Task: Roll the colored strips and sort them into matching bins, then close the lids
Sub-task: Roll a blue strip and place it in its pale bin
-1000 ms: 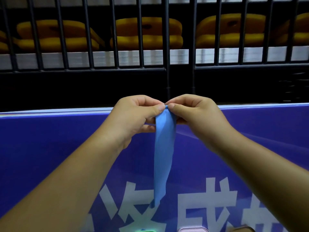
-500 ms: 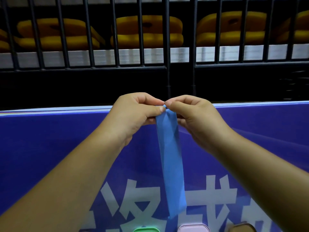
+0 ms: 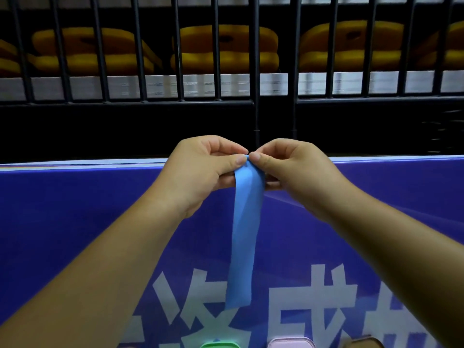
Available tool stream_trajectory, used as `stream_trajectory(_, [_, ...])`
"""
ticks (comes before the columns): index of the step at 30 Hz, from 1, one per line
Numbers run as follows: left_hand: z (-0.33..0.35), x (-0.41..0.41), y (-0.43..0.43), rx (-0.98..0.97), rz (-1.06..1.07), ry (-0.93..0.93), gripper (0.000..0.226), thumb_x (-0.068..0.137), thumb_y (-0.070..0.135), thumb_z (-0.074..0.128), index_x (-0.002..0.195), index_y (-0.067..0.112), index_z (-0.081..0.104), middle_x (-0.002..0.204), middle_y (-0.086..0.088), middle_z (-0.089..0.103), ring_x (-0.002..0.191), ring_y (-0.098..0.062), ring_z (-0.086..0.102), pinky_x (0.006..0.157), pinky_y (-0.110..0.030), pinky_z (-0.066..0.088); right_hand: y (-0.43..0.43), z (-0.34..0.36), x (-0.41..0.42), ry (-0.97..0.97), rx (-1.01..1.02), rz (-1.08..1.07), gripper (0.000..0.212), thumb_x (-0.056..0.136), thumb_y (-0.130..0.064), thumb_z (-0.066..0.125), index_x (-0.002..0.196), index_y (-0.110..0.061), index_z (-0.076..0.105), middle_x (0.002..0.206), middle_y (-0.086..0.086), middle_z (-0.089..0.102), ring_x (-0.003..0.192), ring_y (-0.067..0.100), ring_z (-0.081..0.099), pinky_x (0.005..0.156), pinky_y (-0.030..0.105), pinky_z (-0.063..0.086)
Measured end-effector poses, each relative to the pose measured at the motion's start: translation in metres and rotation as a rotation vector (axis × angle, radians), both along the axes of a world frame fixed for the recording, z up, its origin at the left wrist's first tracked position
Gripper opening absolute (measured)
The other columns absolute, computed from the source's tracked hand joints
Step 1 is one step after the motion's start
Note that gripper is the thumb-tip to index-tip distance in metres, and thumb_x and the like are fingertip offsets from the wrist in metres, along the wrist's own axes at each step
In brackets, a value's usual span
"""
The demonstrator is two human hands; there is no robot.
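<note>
Two grips, left hand [image 3: 200, 172] and right hand [image 3: 296, 172], pinch one blue strip [image 3: 244, 234] held up over the desk [image 3: 75, 209].
Thumbs and forefingers hide the strip's top edge; the smooth, flat band hangs limp with a slight twist. A rounded green lid [image 3: 219, 345], pink lid [image 3: 291, 343] and brownish lid [image 3: 365, 341] are cut off below, on the glossy blue desk printed with white characters.
</note>
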State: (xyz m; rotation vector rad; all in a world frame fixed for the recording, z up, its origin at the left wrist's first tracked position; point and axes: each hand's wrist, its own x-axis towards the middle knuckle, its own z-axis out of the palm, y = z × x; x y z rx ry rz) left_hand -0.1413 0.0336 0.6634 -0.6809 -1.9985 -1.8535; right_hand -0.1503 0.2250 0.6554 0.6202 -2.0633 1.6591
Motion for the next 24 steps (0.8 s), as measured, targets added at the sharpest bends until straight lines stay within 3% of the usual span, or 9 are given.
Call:
stream_trajectory(3, [-0.002, -0.0009, -0.0005, 0.018, -0.01, -0.02, 0.009, 0.098, -0.001, 0.074, 0.106, 0.0, 0.077, 0.096, -0.016, 0.082, 0.089, -0.026, 0.083, 0.073, -0.028, 0.066, 0.0007, 0.0003, -0.001, 0.067, 0.09, -0.067, 0.01, 0.099, -0.02, 0.076, 0.095, -0.011, 0.076, 0.087, 0.01, 0.079, 0.08, 0.022, 0.078, 0.074, 0.038, 0.067])
stream_trajectory(8, [-0.0061, -0.0025, -0.0023, 0.063, -0.032, -0.046, 0.014, 0.096, 0.002, 0.077, 0.11, 0.0, 0.077, 0.104, -0.019, 0.081, 0.094, -0.028, 0.082, 0.078, -0.03, 0.066, -0.0015, -0.0004, -0.0039, 0.134, 0.127, -0.105, 0.008, 0.098, -0.018, 0.078, 0.093, -0.011, 0.075, 0.083, 0.007, 0.078, 0.07, 0.01, 0.072, 0.067, 0.026, 0.06])
stream_trajectory(14, [-0.0066, -0.0042, -0.004, 0.134, -0.127, -0.12, 0.017, 0.1, 0.003, 0.072, 0.115, -0.006, 0.074, 0.107, -0.022, 0.081, 0.098, -0.029, 0.082, 0.08, -0.03, 0.065, -0.0056, -0.0041, -0.0041, 0.16, 0.12, -0.126, 0.008, 0.098, -0.018, 0.078, 0.091, -0.015, 0.074, 0.084, 0.008, 0.078, 0.071, 0.012, 0.07, 0.068, 0.03, 0.061])
stream_trajectory(18, [-0.0068, -0.0063, -0.0034, 0.108, -0.067, -0.078, 0.013, 0.099, 0.002, 0.074, 0.11, -0.003, 0.076, 0.104, -0.02, 0.081, 0.094, -0.027, 0.082, 0.078, -0.029, 0.066, -0.0064, -0.0048, -0.0037, 0.143, 0.099, -0.117, 0.007, 0.097, -0.018, 0.078, 0.09, -0.017, 0.075, 0.085, 0.006, 0.078, 0.077, 0.016, 0.073, 0.075, 0.034, 0.063])
stream_trajectory(24, [-0.0067, -0.0066, -0.0042, 0.1, -0.05, -0.093, 0.017, 0.092, -0.004, 0.08, 0.107, 0.003, 0.078, 0.102, -0.015, 0.082, 0.095, -0.024, 0.082, 0.077, -0.027, 0.065, -0.0083, -0.0064, 0.0018, 0.047, 0.005, -0.067, 0.004, 0.096, -0.008, 0.074, 0.094, -0.011, 0.077, 0.09, 0.009, 0.08, 0.083, 0.016, 0.076, 0.076, 0.028, 0.062])
